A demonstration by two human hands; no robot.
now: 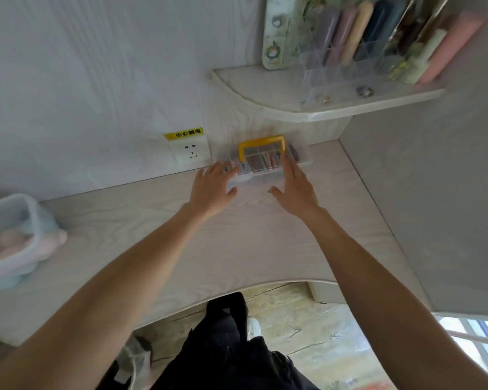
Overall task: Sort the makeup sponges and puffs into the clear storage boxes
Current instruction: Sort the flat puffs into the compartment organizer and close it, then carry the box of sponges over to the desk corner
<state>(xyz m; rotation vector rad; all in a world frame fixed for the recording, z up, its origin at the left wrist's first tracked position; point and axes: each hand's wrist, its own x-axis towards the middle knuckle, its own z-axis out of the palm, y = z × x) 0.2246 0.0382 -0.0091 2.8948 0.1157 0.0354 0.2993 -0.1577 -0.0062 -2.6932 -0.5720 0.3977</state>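
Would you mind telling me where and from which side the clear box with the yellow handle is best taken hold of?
Probably by its two short ends, one hand on each side, as the left hand and right hand are set. The clear box is low and backed against the wall, so its upright yellow handle also offers a grip from above.

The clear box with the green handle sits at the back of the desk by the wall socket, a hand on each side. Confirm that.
Not quite: the head view shows the clear box has a yellow handle, not green. It does sit by the wall socket, between the left hand and right hand.
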